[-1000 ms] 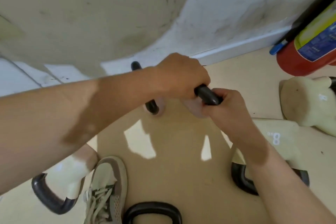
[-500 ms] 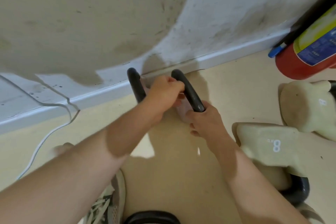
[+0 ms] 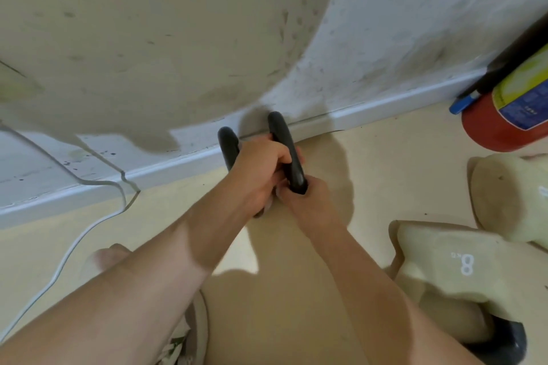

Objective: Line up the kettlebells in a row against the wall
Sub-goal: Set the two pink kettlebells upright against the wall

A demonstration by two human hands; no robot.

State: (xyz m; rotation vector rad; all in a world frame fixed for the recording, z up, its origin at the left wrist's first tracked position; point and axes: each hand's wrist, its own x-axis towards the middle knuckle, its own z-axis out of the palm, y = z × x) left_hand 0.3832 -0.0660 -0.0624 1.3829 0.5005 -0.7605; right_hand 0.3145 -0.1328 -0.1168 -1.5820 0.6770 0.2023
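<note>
Both hands are closed on the black handle (image 3: 284, 151) of one kettlebell, which sits on the floor (image 3: 370, 181) right at the foot of the wall (image 3: 385, 38), against the white skirting board (image 3: 178, 163). The left hand (image 3: 261, 169) wraps the handle from the left side, and the right hand (image 3: 308, 198) grips the near end of the right-hand bar. The kettlebell's body is almost wholly hidden beneath the hands, so whether it rests fully on the floor or hangs just above it cannot be told.

The relation that matters is the handle's long axis. The two black bars run away from the person, pointing at the wall instead of lying along it. The kettlebell lies straight ahead of both hands, at arm's reach, with the left hand slightly farther forward. If the row is meant to run along the skirting board, this one may need a small turn or a nudge sideways before release, though that is a judgement only.

The others are well apart from the wall. A pale kettlebell marked 8 (image 3: 444, 264) lies tipped on its side near the floor's right edge, close by the right forearm. Another pale kettlebell (image 3: 510, 195) lies beyond it, just below a red fire extinguisher (image 3: 510, 115). The right hand is the nearer to both
</note>
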